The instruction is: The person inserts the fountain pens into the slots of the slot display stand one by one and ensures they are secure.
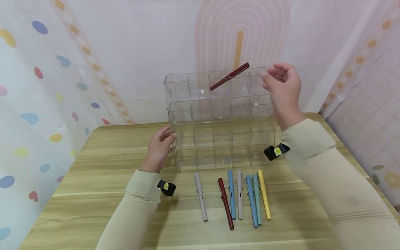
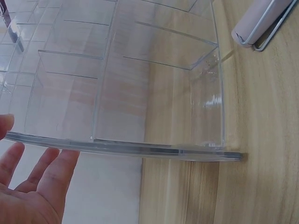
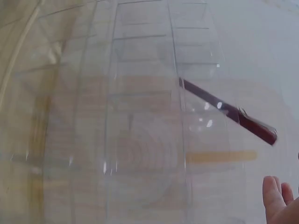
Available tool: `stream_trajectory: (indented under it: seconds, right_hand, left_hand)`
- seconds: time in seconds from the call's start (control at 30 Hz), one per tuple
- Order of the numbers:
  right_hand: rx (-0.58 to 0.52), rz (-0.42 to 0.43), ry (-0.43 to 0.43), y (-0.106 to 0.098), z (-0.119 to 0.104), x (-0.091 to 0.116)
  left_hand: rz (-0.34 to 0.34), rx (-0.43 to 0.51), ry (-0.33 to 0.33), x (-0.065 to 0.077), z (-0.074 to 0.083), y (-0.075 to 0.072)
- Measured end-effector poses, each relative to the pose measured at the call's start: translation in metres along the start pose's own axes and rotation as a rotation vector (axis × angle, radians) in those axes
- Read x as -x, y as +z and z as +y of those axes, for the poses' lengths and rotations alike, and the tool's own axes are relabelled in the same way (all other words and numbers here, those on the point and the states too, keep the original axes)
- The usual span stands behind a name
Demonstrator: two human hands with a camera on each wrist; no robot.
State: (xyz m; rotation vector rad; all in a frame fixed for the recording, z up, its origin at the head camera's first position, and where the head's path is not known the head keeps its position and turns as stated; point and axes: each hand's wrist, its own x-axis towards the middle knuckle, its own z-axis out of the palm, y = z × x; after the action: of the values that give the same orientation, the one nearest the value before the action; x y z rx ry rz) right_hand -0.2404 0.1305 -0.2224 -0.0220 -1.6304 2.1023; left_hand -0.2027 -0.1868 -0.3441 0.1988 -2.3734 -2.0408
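A clear acrylic rack with rows of compartments stands upright on the table. My left hand grips its left side edge, thumb at the front and fingers on the outer face; the left wrist view shows these fingers against the side panel. In the top row, a dark red pen lies slanted across the compartments, its upper end above the rim. By the upper right corner is my right hand, its fingers loosely bent and holding nothing. The right wrist view shows its fingertips apart from the pen.
Before the rack, several pens lie on the wooden table: a grey pen, another dark red pen, a blue pen, a teal pen and a yellow pen among them. A patterned curtain hangs behind.
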Motion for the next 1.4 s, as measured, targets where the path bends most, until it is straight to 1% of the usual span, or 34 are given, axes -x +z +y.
stream_trajectory:
  seconds: [0.2, 0.37, 0.43, 0.63, 0.8, 0.87, 0.97, 1.07, 1.13, 1.23, 1.4]
  right_hand:
    - [-0.001, 0.011, -0.045, -0.032, 0.005, 0.014]
    - [0.034, -0.010, -0.036, -0.060, 0.015, 0.030]
    - [0.072, -0.013, -0.021, -0.071, 0.021, 0.037]
    - [0.133, -0.034, 0.065, -0.101, 0.040, 0.059]
    - [0.236, -0.054, 0.195, -0.122, 0.060, 0.078]
    - [0.291, -0.082, 0.235, -0.128, 0.067, 0.085]
    - [0.403, -0.141, 0.267, -0.135, 0.074, 0.094]
    - [0.532, -0.193, 0.304, -0.138, 0.079, 0.102]
    - [0.594, -0.232, 0.337, -0.139, 0.083, 0.107]
    - [0.658, -0.314, 0.389, -0.138, 0.088, 0.112]
    - [0.709, -0.448, 0.441, -0.133, 0.098, 0.118]
  left_hand:
    - [0.007, -0.012, -0.009, 0.001, 0.001, -0.003]
    - [0.011, -0.015, -0.016, 0.001, 0.002, -0.003]
    - [0.012, -0.012, -0.019, 0.001, 0.002, -0.003]
    - [0.009, -0.004, -0.021, 0.001, 0.004, -0.004]
    - [0.012, 0.001, -0.022, 0.001, 0.006, -0.005]
    - [0.014, 0.000, -0.024, 0.001, 0.006, -0.005]
    - [0.014, -0.002, -0.022, 0.002, 0.006, -0.005]
    - [0.012, -0.006, -0.021, 0.002, 0.006, -0.005]
    - [0.011, -0.008, -0.020, 0.001, 0.006, -0.005]
    - [0.013, -0.006, -0.017, 0.002, 0.006, -0.005]
    - [0.020, -0.003, -0.014, 0.002, 0.006, -0.005]
